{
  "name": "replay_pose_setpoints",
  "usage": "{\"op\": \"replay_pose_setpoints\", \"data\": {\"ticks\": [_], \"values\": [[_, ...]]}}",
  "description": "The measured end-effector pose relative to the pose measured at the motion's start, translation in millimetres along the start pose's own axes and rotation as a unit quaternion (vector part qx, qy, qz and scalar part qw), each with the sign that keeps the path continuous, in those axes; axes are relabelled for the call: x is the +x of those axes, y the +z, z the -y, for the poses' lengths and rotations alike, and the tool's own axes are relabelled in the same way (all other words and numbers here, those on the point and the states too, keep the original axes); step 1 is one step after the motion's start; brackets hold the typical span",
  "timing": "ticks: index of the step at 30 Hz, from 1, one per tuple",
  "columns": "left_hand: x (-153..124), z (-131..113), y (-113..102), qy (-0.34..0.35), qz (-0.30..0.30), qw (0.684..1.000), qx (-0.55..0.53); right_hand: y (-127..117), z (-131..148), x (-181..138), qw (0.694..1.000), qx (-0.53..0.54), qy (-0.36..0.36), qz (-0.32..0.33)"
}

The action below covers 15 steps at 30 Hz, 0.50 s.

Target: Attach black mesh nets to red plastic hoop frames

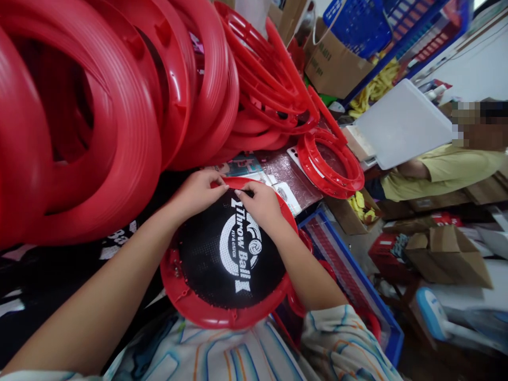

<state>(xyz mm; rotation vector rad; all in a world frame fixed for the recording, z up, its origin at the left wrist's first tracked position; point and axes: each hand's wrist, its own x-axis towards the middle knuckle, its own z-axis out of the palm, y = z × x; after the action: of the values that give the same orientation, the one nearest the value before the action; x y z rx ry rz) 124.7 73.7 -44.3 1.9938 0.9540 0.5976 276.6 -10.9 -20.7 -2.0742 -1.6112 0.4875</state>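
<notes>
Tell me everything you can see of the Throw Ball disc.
The disc is round, black and fabric-like, finely dotted in places. White "Throw Ball" lettering runs toward the wearer, beside a ball emblem. It lies face up within a glossy red, plastic-looking ring. The left hand and right hand have fingertips at its far edge.

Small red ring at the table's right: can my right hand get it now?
Probably yes: nothing tall seems to stand between your right hand and the red ring, though that hand is busy at the black mesh.
</notes>
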Motion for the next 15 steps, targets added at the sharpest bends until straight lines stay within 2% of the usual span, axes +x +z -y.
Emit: {"op": "replay_pose_setpoints", "data": {"ticks": [8,15], "values": [[0,-2,7,-0.015,-0.043,0.998,0.045,-1,7,8,0.998,-0.065,-0.006,-0.006],[1,1,11,-0.015,-0.053,0.994,0.091,5,7,13,0.995,-0.101,0.001,-0.020]]}}
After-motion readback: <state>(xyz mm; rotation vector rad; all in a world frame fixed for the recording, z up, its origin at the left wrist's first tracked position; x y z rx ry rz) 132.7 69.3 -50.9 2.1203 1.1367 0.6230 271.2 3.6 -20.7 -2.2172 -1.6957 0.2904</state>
